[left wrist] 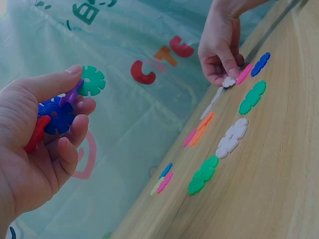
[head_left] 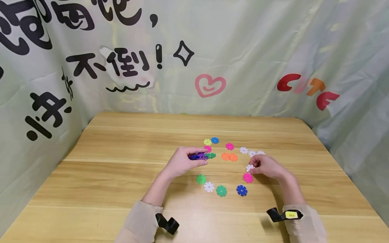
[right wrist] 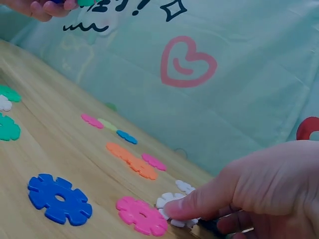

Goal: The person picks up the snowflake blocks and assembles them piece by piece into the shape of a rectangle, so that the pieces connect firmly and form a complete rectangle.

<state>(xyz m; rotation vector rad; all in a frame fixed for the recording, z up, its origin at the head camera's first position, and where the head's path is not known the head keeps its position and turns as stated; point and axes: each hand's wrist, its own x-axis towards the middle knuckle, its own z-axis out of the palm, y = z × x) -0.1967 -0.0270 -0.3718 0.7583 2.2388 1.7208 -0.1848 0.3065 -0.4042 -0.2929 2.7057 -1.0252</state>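
Observation:
In the head view my left hand (head_left: 181, 161) holds a small group of notched plastic discs above the table. The left wrist view shows a green disc (left wrist: 92, 81), a purple disc (left wrist: 71, 93), a blue disc (left wrist: 56, 116) and a red disc (left wrist: 37, 133) between that thumb and fingers. Toward the right side of the table, my right hand (head_left: 268, 166) pinches a white disc (head_left: 249, 168) between thumb and fingers, close over the tabletop. A pink disc (right wrist: 142, 215) lies right beside it, nearer the front. Some fingers of the right hand are hidden behind its thumb.
On the wooden table (head_left: 121, 189) lie more discs: orange discs (head_left: 229, 157), white discs (head_left: 244, 150), a dark blue disc (head_left: 241, 190) and a green disc (head_left: 221, 191) among them. A yellow disc (head_left: 207, 142) lies farther back. Printed cloth (head_left: 243, 50) hangs behind the table.

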